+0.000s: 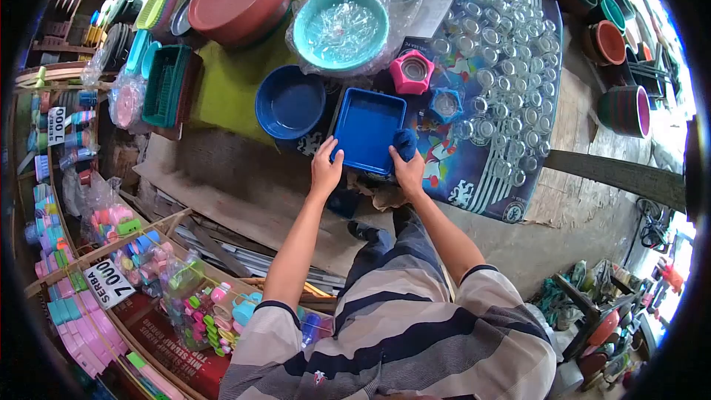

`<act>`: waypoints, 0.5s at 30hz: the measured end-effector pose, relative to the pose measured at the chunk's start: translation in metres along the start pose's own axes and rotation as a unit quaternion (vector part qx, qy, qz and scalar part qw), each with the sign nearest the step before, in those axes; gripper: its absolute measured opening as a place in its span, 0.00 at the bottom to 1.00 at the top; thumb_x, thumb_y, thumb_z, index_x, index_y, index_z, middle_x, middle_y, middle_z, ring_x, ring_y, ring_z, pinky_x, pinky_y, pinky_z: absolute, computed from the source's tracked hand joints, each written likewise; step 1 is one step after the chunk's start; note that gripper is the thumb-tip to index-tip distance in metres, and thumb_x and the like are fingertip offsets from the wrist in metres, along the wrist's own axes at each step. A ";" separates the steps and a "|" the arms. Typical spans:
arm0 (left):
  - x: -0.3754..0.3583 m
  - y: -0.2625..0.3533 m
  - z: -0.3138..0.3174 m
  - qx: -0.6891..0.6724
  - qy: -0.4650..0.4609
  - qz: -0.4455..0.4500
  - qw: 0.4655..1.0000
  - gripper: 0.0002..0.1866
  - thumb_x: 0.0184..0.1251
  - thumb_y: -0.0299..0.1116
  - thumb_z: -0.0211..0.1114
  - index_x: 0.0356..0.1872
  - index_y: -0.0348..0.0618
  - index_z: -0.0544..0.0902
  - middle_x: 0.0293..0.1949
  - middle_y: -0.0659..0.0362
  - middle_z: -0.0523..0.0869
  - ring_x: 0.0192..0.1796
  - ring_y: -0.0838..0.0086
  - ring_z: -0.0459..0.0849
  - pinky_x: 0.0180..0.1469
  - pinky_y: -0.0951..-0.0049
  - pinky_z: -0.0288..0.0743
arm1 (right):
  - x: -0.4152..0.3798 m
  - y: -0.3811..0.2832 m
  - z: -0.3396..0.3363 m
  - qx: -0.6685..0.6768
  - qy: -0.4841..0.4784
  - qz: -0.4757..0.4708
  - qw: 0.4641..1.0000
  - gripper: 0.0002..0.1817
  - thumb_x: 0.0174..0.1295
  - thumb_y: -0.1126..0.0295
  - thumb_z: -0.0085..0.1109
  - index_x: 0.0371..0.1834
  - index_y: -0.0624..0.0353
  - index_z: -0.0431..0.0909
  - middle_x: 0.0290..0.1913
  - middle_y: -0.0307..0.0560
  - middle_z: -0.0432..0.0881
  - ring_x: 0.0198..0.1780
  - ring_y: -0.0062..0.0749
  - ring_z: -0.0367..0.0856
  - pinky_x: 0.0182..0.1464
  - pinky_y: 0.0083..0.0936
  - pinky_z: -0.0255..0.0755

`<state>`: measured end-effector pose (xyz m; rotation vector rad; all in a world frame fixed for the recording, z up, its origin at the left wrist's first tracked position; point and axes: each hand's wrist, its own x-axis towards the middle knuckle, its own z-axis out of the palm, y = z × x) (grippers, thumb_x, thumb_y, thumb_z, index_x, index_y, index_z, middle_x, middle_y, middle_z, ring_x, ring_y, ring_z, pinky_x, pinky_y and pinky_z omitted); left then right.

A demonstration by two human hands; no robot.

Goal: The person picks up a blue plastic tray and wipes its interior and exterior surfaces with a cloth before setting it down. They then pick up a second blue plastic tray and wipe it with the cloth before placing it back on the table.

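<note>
A blue rectangular tray [368, 130] lies in front of me at the table's near edge. My left hand [326, 168] grips its near left corner, thumb and fingers at the rim. In my right hand [407, 170] is a bunched dark blue cloth [404, 144], pressed against the tray's right rim. To the tray's left sits a round dark blue basin [290, 102]. Just beyond its right corner are a pink star-shaped holder [412, 72] and a blue one [446, 105], each with glass in it.
Many glass jars [511, 67] crowd the right of the table. A turquoise basin [341, 28] in plastic wrap and large red-brown basins [241, 0] stand at the back. Green baskets [164, 85] are at left. A wooden beam [615, 178] juts out at right. Shelved plastic goods fill the lower left.
</note>
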<state>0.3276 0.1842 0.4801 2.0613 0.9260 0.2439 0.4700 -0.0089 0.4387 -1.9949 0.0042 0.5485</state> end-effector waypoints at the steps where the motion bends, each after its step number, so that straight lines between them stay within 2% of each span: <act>1: 0.003 -0.007 0.005 -0.001 -0.002 -0.006 1.000 0.25 0.78 0.39 0.66 0.68 0.33 0.84 0.73 0.43 0.82 0.74 0.49 0.80 0.77 0.56 0.72 | 0.003 0.000 0.002 -0.005 -0.003 0.004 1.000 0.24 0.65 0.53 0.79 0.51 0.64 0.89 0.44 0.50 0.94 0.45 0.35 0.91 0.54 0.36 0.81; 4: 0.002 -0.013 0.009 -0.022 0.011 -0.037 0.999 0.25 0.78 0.38 0.67 0.69 0.33 0.83 0.75 0.43 0.80 0.75 0.49 0.79 0.77 0.56 0.71 | 0.011 0.009 0.007 0.028 -0.024 0.033 0.999 0.25 0.66 0.52 0.80 0.51 0.65 0.89 0.45 0.48 0.94 0.46 0.31 0.90 0.53 0.33 0.81; 6: -0.006 -0.010 0.009 -0.108 0.004 -0.089 0.990 0.27 0.77 0.37 0.68 0.71 0.33 0.82 0.78 0.44 0.76 0.74 0.49 0.80 0.77 0.56 0.72 | 0.015 0.011 -0.001 0.050 -0.022 0.028 0.998 0.25 0.67 0.54 0.80 0.52 0.66 0.88 0.45 0.46 0.93 0.44 0.27 0.88 0.51 0.29 0.81; 7: -0.013 -0.019 0.013 -0.097 0.013 -0.077 0.992 0.28 0.77 0.36 0.68 0.74 0.35 0.79 0.81 0.43 0.72 0.74 0.49 0.79 0.76 0.56 0.71 | 0.014 0.009 -0.008 0.080 -0.027 0.017 0.996 0.24 0.67 0.55 0.80 0.52 0.66 0.88 0.45 0.45 0.93 0.43 0.26 0.88 0.50 0.28 0.81; 9: -0.028 -0.043 0.023 0.004 0.056 -0.031 0.998 0.29 0.77 0.35 0.69 0.76 0.40 0.78 0.81 0.45 0.71 0.76 0.53 0.77 0.66 0.59 0.81 | 0.004 0.002 -0.023 0.043 -0.019 0.009 0.999 0.22 0.68 0.57 0.79 0.51 0.66 0.88 0.46 0.45 0.93 0.43 0.26 0.88 0.50 0.28 0.81; 10: -0.037 -0.049 0.028 -0.008 0.078 -0.050 0.996 0.29 0.76 0.35 0.69 0.76 0.43 0.79 0.79 0.46 0.72 0.75 0.52 0.77 0.66 0.57 0.82 | 0.000 0.009 -0.027 0.036 -0.028 0.007 0.999 0.22 0.68 0.57 0.79 0.51 0.66 0.88 0.46 0.45 0.93 0.43 0.26 0.88 0.50 0.28 0.81; 12: -0.051 -0.061 0.035 -0.030 0.076 -0.056 0.995 0.30 0.77 0.35 0.69 0.78 0.45 0.77 0.78 0.49 0.73 0.75 0.53 0.77 0.65 0.58 0.82 | -0.008 0.023 -0.030 -0.026 -0.108 -0.059 0.992 0.25 0.67 0.57 0.79 0.58 0.63 0.87 0.46 0.49 0.93 0.47 0.31 0.89 0.56 0.31 0.81; 13: -0.060 -0.066 0.037 -0.058 0.062 -0.067 0.994 0.31 0.77 0.35 0.69 0.79 0.45 0.76 0.78 0.49 0.73 0.75 0.53 0.78 0.65 0.58 0.82 | -0.015 0.023 -0.027 -0.036 -0.123 -0.060 0.990 0.25 0.67 0.57 0.79 0.58 0.63 0.87 0.46 0.49 0.93 0.47 0.31 0.89 0.56 0.31 0.81; 15: -0.081 -0.081 0.039 -0.087 0.060 -0.118 0.987 0.33 0.77 0.34 0.70 0.81 0.47 0.73 0.78 0.51 0.73 0.74 0.55 0.78 0.64 0.58 0.82 | -0.030 0.023 -0.020 -0.104 -0.202 -0.089 0.970 0.30 0.68 0.58 0.79 0.69 0.59 0.83 0.55 0.53 0.93 0.58 0.35 0.90 0.65 0.32 0.79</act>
